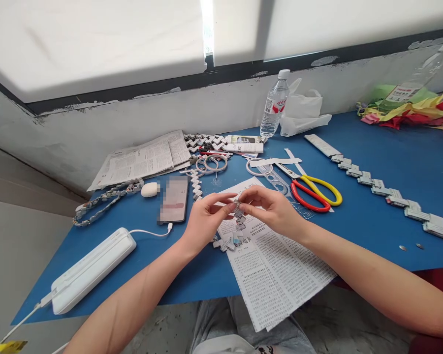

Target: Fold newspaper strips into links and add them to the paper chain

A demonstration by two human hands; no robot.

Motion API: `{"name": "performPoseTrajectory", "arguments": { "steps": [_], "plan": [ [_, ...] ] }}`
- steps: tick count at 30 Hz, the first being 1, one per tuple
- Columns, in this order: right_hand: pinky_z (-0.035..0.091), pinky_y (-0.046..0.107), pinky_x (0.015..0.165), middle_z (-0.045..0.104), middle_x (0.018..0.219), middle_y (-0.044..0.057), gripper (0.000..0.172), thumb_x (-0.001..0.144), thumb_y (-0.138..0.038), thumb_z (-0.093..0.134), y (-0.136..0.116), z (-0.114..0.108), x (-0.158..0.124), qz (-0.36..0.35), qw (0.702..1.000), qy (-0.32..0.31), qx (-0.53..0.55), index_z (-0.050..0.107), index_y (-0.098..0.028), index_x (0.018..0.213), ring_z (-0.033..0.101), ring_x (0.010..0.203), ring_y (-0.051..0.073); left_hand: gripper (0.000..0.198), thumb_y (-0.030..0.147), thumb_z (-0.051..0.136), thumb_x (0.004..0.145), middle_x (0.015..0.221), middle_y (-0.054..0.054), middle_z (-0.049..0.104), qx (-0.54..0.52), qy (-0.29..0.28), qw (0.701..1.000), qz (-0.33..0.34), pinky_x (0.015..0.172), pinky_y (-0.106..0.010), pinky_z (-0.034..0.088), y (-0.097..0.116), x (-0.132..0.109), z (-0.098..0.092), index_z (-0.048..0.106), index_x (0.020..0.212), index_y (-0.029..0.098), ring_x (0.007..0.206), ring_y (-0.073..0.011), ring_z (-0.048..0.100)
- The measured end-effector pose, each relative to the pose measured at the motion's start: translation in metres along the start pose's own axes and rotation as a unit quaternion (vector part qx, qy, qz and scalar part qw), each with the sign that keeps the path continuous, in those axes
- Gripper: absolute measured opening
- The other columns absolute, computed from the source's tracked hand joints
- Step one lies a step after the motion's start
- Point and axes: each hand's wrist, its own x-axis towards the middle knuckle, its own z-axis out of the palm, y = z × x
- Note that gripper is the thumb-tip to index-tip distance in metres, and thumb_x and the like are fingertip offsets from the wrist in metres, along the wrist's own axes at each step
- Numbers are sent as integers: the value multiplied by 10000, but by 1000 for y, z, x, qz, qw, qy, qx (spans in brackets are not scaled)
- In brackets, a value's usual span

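Note:
Between my left hand [206, 216] and my right hand [269, 211] is a small folded newspaper chain [239, 214], pinched at its upper end by the thumbs and fingertips of both. The zigzag strip hangs down from the fingers. Below it, a cluster of small folded paper pieces [227, 242] rests at the edge of a printed newspaper sheet [280, 275]. That sheet lies under my hands and hangs over the table's front edge. My fingers partly hide the end of the chain.
Scissors [315, 191] with red and yellow handles lie right of my hands, near tape rolls [210, 163]. A phone [173, 199] and white power strip [94, 270] are at left. A long folded-paper chain [387, 189] runs along the right. A water bottle [275, 104] stands at the back.

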Motion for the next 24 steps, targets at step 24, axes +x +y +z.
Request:
{"name": "performPoseTrajectory", "arguments": {
  "steps": [24],
  "plan": [
    [583,338,659,690,852,41,241,831,-102,593,-1,3,-7,-343,910,109,-204,600,-261,1012,677,759,193,164,119,608,857,987,-27,750,192,44,921,337,800,-283,585,2,-16,2,703,934,227,901,-164,711]
  ]
}}
